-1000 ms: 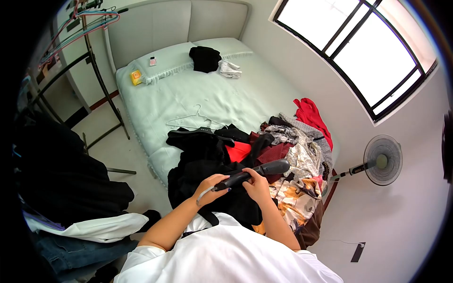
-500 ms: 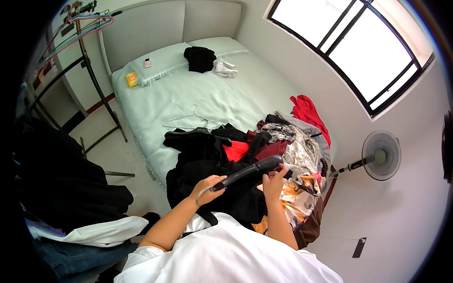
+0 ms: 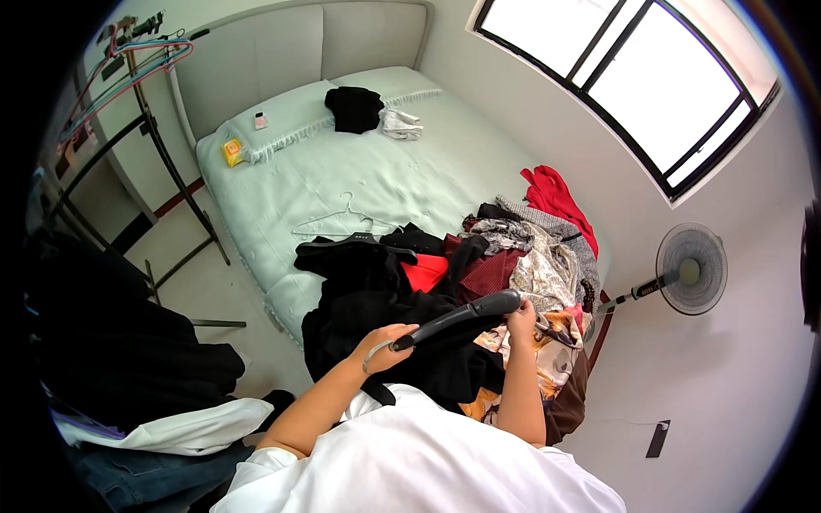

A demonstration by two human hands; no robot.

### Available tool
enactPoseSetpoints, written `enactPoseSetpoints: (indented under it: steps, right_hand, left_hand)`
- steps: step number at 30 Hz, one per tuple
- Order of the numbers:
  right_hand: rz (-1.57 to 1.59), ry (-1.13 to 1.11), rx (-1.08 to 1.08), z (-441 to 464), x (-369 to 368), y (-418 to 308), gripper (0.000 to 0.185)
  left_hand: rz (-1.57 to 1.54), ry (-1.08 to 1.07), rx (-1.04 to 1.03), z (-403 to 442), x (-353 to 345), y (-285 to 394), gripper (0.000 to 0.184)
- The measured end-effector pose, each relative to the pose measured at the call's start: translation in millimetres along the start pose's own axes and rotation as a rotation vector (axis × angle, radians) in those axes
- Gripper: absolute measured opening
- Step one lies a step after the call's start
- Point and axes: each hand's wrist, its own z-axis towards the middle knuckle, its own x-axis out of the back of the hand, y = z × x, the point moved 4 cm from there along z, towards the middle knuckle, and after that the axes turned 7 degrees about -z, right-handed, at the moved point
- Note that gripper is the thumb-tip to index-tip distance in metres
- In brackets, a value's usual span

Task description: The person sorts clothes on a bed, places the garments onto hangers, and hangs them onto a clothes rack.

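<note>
My left hand point(image 3: 389, 346) is closed around a black, broad-shouldered clothes hanger point(image 3: 457, 318), close to a thin pale curved piece that looks like its hook. The hanger's thick rounded end points up and to the right. Beside that end, my right hand point(image 3: 520, 325) pinches what looks like the edge of a black garment point(image 3: 436, 368). The garment spreads below the hanger, over the near edge of the bed. Where it ends among the other dark clothes, I cannot tell. Another black hanger point(image 3: 342, 245) lies on dark clothing just beyond.
A heap of clothes point(image 3: 547, 265) covers the bed's near right side. A pale wire hanger point(image 3: 346, 221) lies on the sheet point(image 3: 282, 179). Folded black clothing point(image 3: 354, 109) sits by the pillows. A fan point(image 3: 691, 269) stands right; a clothes rack point(image 3: 171, 162) and dark clothes point(image 3: 128, 342) are left.
Both hands have shifted slightly right with the hanger. My right hand has moved out past the hanger's rounded end, and the black cloth beneath reaches farther right.
</note>
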Motion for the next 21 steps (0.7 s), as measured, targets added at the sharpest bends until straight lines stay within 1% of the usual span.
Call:
enactPoseSetpoints:
  steps: [1,3,4,6,9,11,12,14,15,16,17,18,19,20,21]
  right_hand:
    - [0.001,0.000,-0.001,-10,-2,-12,0.038]
    - [-0.179,-0.006,0.257,-32,-7,-43,0.053]
    - [-0.178,-0.005,0.257,-35,-8,-46,0.053]
    - [-0.525,0.055,0.560,-43,-12,-59,0.065]
    - [-0.504,-0.009,0.502,-38,-16,-60,0.064]
    - [-0.495,-0.019,0.521,-40,-21,-67,0.063]
    - [-0.490,-0.031,0.541,-43,-24,-73,0.061]
    - [-0.465,-0.057,0.514,-46,-30,-81,0.061]
    - [-0.446,-0.089,0.492,-48,-34,-87,0.061]
    - [-0.394,-0.090,0.533,-58,-39,-103,0.061]
    - [-0.383,-0.086,0.529,-64,-45,-111,0.061]
    - [-0.373,-0.114,0.567,-71,-51,-119,0.062]
    - [-0.363,-0.141,0.607,-75,-58,-125,0.063]
    - [-0.329,-0.166,0.563,-77,-63,-128,0.061]
    - [-0.317,-0.162,0.560,-76,-67,-131,0.061]
  left_hand:
    - [-0.004,0.007,-0.010,0,-1,-2,0.038]
    - [-0.007,0.014,-0.020,-1,-2,-4,0.038]
    - [-0.021,0.007,0.002,-1,-1,-6,0.039]
    - [-0.034,-0.002,0.023,-2,-1,-11,0.040]
    - [-0.099,-0.024,0.018,-5,3,-20,0.044]
    - [-0.116,-0.070,-0.021,-8,8,-20,0.051]
    - [-0.111,-0.078,-0.021,-10,15,-24,0.051]
    - [-0.156,-0.283,0.154,-20,27,-47,0.058]
    - [-0.061,-0.287,0.157,-25,39,-55,0.058]
    - [-0.003,-0.316,0.228,-31,53,-72,0.056]
    - [0.056,-0.343,0.300,-37,66,-91,0.054]
    - [-0.006,-0.214,0.384,-43,83,-107,0.051]
    - [-0.067,-0.083,0.465,-41,98,-96,0.048]
    - [0.153,0.002,0.412,-40,114,-78,0.039]
    - [0.166,-0.003,0.411,-38,124,-67,0.039]
